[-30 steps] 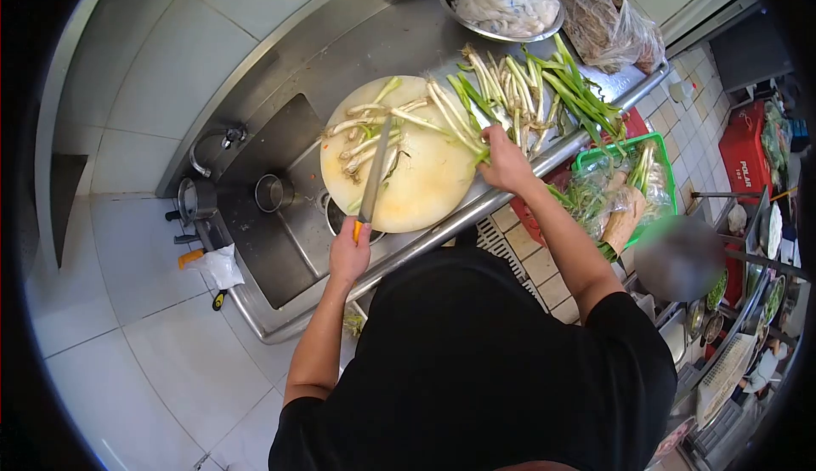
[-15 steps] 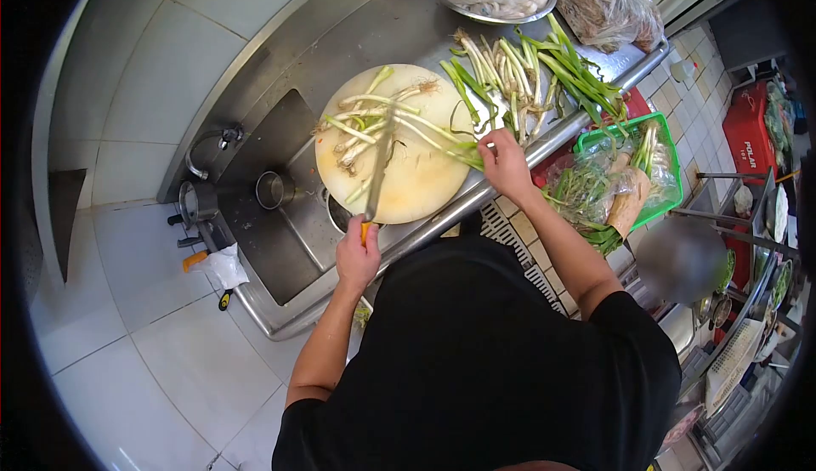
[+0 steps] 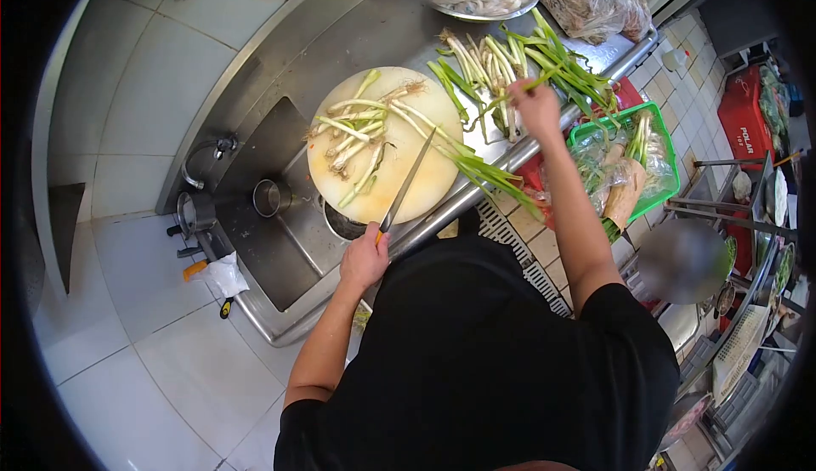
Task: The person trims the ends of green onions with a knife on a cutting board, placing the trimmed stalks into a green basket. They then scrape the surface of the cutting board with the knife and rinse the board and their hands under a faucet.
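Observation:
My left hand (image 3: 365, 260) is closed around the handle of a long knife (image 3: 408, 184), whose blade lies over the round cutting board (image 3: 340, 186). Cut white scallion pieces (image 3: 347, 139) with roots lie at the board's left side. A few longer scallions (image 3: 489, 172) stretch from the board over the sink's front rim, their green leaves hanging past it. My right hand (image 3: 537, 107) is over the front of the scallion pile (image 3: 484, 63), fingers closed on a green scallion leaf (image 3: 544, 78); the fingertips are slightly blurred.
A metal bowl (image 3: 489, 17) of plastic-wrapped food and a bagged brown item (image 3: 586, 3) stand at the back. A green basket (image 3: 667, 184) of vegetables sits at right. The sink basin (image 3: 263, 165) at left holds a metal cup (image 3: 269, 198). A red box (image 3: 741, 114) stands farther right.
My right hand has moved from the board's right edge up and right to the pile. The longer scallions now extend over the rim. The knife has swung right, off the cut pieces.

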Demonstrator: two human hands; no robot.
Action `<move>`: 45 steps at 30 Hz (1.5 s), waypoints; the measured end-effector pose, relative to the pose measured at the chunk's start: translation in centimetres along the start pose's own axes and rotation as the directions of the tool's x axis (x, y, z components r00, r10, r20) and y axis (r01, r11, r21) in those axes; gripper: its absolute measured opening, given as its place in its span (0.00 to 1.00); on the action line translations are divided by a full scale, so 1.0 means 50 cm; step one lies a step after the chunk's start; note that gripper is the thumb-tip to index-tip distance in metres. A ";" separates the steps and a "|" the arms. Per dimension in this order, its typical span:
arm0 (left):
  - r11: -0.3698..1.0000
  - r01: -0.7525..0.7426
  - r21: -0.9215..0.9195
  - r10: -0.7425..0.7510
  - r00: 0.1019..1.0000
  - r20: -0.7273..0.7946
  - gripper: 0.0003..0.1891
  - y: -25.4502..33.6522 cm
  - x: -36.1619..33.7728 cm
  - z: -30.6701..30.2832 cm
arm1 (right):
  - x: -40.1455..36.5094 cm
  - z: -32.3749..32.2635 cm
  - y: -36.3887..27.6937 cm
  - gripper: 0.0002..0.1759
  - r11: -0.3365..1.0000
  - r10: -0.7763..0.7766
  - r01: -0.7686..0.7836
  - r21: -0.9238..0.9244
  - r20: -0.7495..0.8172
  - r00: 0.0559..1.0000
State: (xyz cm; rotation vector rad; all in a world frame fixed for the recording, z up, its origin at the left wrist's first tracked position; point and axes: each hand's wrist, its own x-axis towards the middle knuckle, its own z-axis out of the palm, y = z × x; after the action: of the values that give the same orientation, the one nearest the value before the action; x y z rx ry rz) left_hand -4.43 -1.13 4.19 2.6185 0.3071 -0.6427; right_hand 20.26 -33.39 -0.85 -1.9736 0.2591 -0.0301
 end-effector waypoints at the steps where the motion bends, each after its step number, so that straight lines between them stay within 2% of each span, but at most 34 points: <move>1: 1.000 0.007 0.004 -0.007 1.000 -0.004 0.14 -0.001 0.001 0.003 | 0.033 -0.027 -0.002 0.14 0.998 -0.025 0.028 0.059 -0.050 0.998; 4: 1.000 -0.002 -0.006 0.002 1.000 -0.022 0.14 -0.003 0.001 0.012 | 0.110 -0.089 -0.028 0.15 0.956 -0.044 0.112 0.271 -0.247 0.968; 5: 1.000 -0.006 -0.006 0.006 1.000 -0.018 0.14 -0.004 0.001 0.017 | 0.171 -0.110 0.038 0.22 0.982 -0.144 0.169 0.090 -0.228 0.963; 6: 1.000 -0.016 -0.014 0.015 1.000 -0.027 0.14 -0.006 0.000 0.022 | 0.158 -0.119 0.034 0.22 0.982 -0.142 0.166 0.088 -0.228 0.963; 7: 0.999 -0.025 -0.021 0.024 0.999 -0.041 0.14 -0.008 0.001 0.022 | 0.134 -0.131 0.013 0.27 0.960 -0.105 0.060 -0.272 -0.153 0.983; 8: 0.999 -0.024 -0.021 0.023 0.999 -0.048 0.14 -0.006 0.002 0.019 | 0.104 -0.138 -0.018 0.33 0.800 -0.046 -0.020 -0.599 -0.095 0.994; 9: 1.000 -0.026 -0.004 0.026 0.999 -0.046 0.14 -0.002 0.001 0.017 | 0.047 -0.127 -0.057 0.44 0.867 -0.067 0.123 -0.483 0.133 0.989; 10: 1.000 -0.026 0.012 0.026 0.999 -0.039 0.14 -0.001 -0.002 0.017 | -0.041 -0.099 -0.102 0.47 0.843 -0.002 0.159 -0.515 0.293 0.956; 11: 1.000 -0.019 0.010 0.019 0.999 -0.037 0.14 -0.001 -0.002 0.017 | -0.113 -0.068 -0.126 0.51 0.810 0.129 0.180 -0.558 0.470 0.873; 12: 1.000 -0.019 0.001 0.019 0.999 -0.035 0.14 -0.002 -0.001 0.017 | -0.179 -0.023 -0.079 0.46 0.751 -0.014 0.347 -0.562 0.512 0.859; 14: 1.000 -0.028 -0.003 0.028 0.999 -0.032 0.14 -0.003 0.000 0.010 | -0.224 0.035 -0.055 0.33 0.686 0.275 0.302 -0.661 0.621 0.734; 15: 0.999 -0.042 0.000 0.041 0.998 -0.043 0.13 0.001 -0.001 -0.004 | -0.225 0.043 -0.039 0.33 0.687 0.272 0.300 -0.661 0.618 0.738; 17: 0.999 -0.045 0.003 0.045 0.998 -0.046 0.13 0.012 -0.015 -0.027 | -0.233 0.056 -0.008 0.21 0.741 0.148 0.325 -0.588 0.614 0.775; 19: 0.992 -0.119 -0.048 0.109 0.979 -0.173 0.13 0.033 -0.023 -0.052 | -0.233 0.050 -0.014 0.19 0.748 0.139 0.341 -0.570 0.636 0.759; 20: 0.991 -0.125 -0.044 0.116 0.978 -0.171 0.13 0.038 -0.019 -0.048 | -0.226 0.048 -0.018 0.17 0.749 0.120 0.365 -0.553 0.655 0.746; 22: 0.932 -0.323 -0.166 0.231 0.879 -0.417 0.13 0.045 -0.012 -0.028 | -0.220 0.052 -0.014 0.18 0.758 0.117 0.356 -0.547 0.651 0.750; 23: 0.931 -0.326 -0.164 0.233 0.877 -0.420 0.13 0.040 -0.003 -0.009 | -0.217 0.055 -0.011 0.17 0.761 0.122 0.357 -0.542 0.660 0.741; 25: 0.984 -0.179 0.011 0.179 0.976 -0.120 0.13 0.035 0.018 0.019 | -0.212 0.058 -0.005 0.17 0.761 0.119 0.364 -0.537 0.667 0.736; 26: 0.983 -0.186 0.013 0.186 0.974 -0.127 0.13 0.026 0.021 0.025 | -0.214 0.058 -0.002 0.18 0.758 0.124 0.374 -0.534 0.681 0.721; 28: 0.991 -0.089 0.104 0.090 0.996 -0.007 0.13 0.031 0.026 0.017 | -0.202 0.042 -0.002 0.19 0.751 0.131 0.375 -0.543 0.680 0.722; 30: 0.991 -0.083 0.105 0.083 0.997 0.006 0.13 0.025 0.029 0.011 | -0.202 0.014 0.000 0.19 0.802 0.116 0.368 -0.471 0.726 0.678; 31: 0.991 -0.093 0.094 0.093 0.996 0.006 0.13 0.017 0.034 0.013 | -0.188 -0.013 -0.033 0.21 0.832 0.200 0.273 -0.482 0.721 0.664; 33: 0.990 -0.119 0.082 0.120 0.993 -0.009 0.14 0.001 0.041 0.020 | -0.145 -0.064 -0.059 0.22 0.842 0.213 0.152 -0.517 0.579 0.787; 34: 0.990 -0.118 0.081 0.120 0.993 -0.014 0.14 0.004 0.041 0.019 | -0.100 -0.087 -0.046 0.23 0.810 0.146 0.205 -0.550 0.527 0.837; 35: 0.991 -0.112 0.077 0.112 0.994 -0.005 0.14 0.006 0.039 0.016 | -0.051 -0.116 -0.064 0.23 0.798 0.198 0.140 -0.586 0.475 0.857; 36: 0.992 -0.106 0.075 0.106 0.994 0.004 0.14 0.006 0.038 0.014 | 0.024 -0.127 -0.007 0.24 0.730 0.050 0.224 -0.646 0.377 0.925; 38: 0.992 -0.100 0.077 0.100 0.995 0.002 0.14 0.006 0.037 0.015 | 0.117 -0.155 -0.002 0.26 0.672 -0.008 0.161 -0.723 0.210 0.978; 39: 0.992 -0.097 0.075 0.098 0.995 0.001 0.14 0.007 0.037 0.017 | 0.124 -0.156 -0.006 0.26 0.674 -0.004 0.155 -0.723 0.206 0.979; 40: 0.992 -0.104 0.077 0.105 0.995 0.000 0.14 0.006 0.039 0.020 | 0.134 -0.155 -0.013 0.30 0.559 -0.175 0.170 -0.811 0.085 0.981; 41: 0.992 -0.104 0.067 0.105 0.994 -0.003 0.14 0.001 0.039 0.024 | 0.140 -0.151 -0.020 0.34 0.435 -0.355 0.153 -0.887 -0.013 0.935; 42: 0.993 -0.102 0.055 0.102 0.995 -0.008 0.14 -0.001 0.040 0.026 | 0.144 -0.140 -0.019 0.34 0.434 -0.361 0.153 -0.888 -0.015 0.933; 43: 0.994 -0.100 0.052 0.101 0.995 -0.016 0.14 0.002 0.042 0.025 | 0.147 -0.118 -0.011 0.37 0.644 -0.152 0.152 -0.749 0.069 0.986; 44: 0.995 -0.096 0.040 0.096 0.995 -0.022 0.14 0.004 0.040 0.026 | 0.151 -0.091 -0.005 0.40 0.813 0.038 0.092 -0.575 0.209 0.977; 45: 0.996 -0.083 0.029 0.084 0.996 -0.028 0.14 0.003 0.033 0.027 | 0.124 -0.057 -0.010 0.41 0.786 0.086 0.053 -0.615 0.194 0.977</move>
State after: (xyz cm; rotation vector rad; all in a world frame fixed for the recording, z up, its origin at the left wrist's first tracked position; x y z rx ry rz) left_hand -3.48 -1.68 2.35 2.6532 0.1977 -0.5849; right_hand 26.00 -36.97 0.14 -2.6103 0.1525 0.3185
